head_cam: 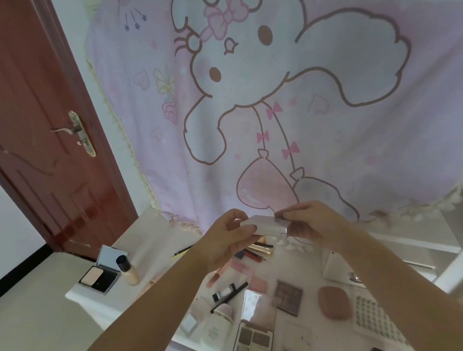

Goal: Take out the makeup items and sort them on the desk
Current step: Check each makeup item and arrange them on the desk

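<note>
Left hand and right hand both gripping a closed white compact by its ends, held in the air above the desk, open powder compact, foundation bottle, eyeshadow palette and pink sponge laid out below.

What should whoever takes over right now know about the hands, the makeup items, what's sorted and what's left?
Left hand and right hand: both grip a slim white compact, one at each end, held up above the desk.
Already out on the desk: open powder compact with foundation bottle far left; pencils and lipsticks under the hands; eyeshadow palettes and pink sponge nearer.
Left: set down the white compact with similar items. Whether more items remain to be taken out can't be seen.
</note>
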A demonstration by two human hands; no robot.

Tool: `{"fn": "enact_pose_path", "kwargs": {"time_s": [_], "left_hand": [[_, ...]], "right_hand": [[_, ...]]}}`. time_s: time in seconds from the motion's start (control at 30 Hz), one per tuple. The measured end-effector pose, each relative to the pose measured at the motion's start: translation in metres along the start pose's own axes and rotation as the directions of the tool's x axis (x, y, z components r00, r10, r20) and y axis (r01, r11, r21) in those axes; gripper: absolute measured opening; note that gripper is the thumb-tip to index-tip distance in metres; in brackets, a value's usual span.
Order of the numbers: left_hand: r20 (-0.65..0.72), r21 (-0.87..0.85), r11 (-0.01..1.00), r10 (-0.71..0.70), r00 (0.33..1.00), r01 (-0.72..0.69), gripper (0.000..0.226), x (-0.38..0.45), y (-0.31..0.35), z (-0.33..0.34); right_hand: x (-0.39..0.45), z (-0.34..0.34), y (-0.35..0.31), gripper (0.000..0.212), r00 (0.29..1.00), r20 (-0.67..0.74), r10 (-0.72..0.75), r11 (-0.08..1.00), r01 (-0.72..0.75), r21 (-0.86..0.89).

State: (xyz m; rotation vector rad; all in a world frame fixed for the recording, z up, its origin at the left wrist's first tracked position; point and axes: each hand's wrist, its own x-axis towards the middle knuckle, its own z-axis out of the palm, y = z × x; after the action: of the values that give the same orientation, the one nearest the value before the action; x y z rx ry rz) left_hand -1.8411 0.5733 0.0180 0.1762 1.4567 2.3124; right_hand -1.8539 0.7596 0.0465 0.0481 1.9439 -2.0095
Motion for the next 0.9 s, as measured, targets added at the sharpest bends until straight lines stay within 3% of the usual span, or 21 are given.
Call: {"fn": "enact_pose_path", "kwargs": {"time_s": [0.07,0.23,0.37,0.43,0.5,0.53,0.6,0.67,0.77,0.9], "left_hand": [[-0.031,0.021,0.999,0.033,0.999,-0.032,0.023,0.001,-0.002,0.002],[-0.167,0.388,0.917,0.175,0.970,-0.099,0.049,0.003,-0.011,0.011],[-0.101,0.359,0.929,0.135,0.986,-0.090,0.059,0.004,-0.011,0.013],[-0.124,0.248,0.967,0.096,0.988,-0.063,0.039,0.004,-0.007,0.008],[-0.144,0.015,1.000,-0.011,0.989,0.014,0.013,0.004,-0.001,0.007],[-0.136,-0.052,0.996,-0.077,0.988,0.071,0.011,0.004,0.002,0.008],[-0.131,-0.016,0.981,-0.192,0.973,0.192,0.016,0.005,0.006,0.012],[-0.143,0.065,0.971,-0.219,0.965,0.230,0.014,0.006,0.005,0.016],[-0.188,0.065,0.980,-0.176,0.966,0.191,0.008,0.007,0.002,0.019],[-0.222,0.069,0.993,-0.077,0.972,0.095,0.022,0.006,-0.002,0.019]], "right_hand": [[-0.001,0.002,0.000,0.016,1.000,-0.012,-0.009,1.000,0.009,-0.024],[-0.001,0.003,0.011,0.021,0.998,-0.067,-0.001,0.998,0.005,0.067],[0.000,-0.002,0.016,0.014,0.990,-0.137,0.018,0.993,-0.003,0.114],[0.000,-0.009,0.014,0.009,0.988,-0.145,0.046,0.994,-0.031,0.102],[-0.001,-0.013,0.011,0.010,0.989,-0.133,0.069,0.998,-0.069,0.001],[-0.001,-0.012,0.008,0.011,0.990,-0.120,0.070,0.995,-0.077,-0.058],[-0.001,-0.009,0.004,0.016,0.993,-0.101,0.057,0.985,-0.073,-0.158],[-0.001,-0.006,0.002,0.015,0.994,-0.100,0.037,0.975,-0.058,-0.216],[-0.002,-0.004,-0.001,0.006,0.995,-0.089,-0.034,0.982,0.017,-0.186],[-0.002,-0.005,0.006,0.024,0.993,-0.064,-0.104,0.984,0.093,-0.154]]}}
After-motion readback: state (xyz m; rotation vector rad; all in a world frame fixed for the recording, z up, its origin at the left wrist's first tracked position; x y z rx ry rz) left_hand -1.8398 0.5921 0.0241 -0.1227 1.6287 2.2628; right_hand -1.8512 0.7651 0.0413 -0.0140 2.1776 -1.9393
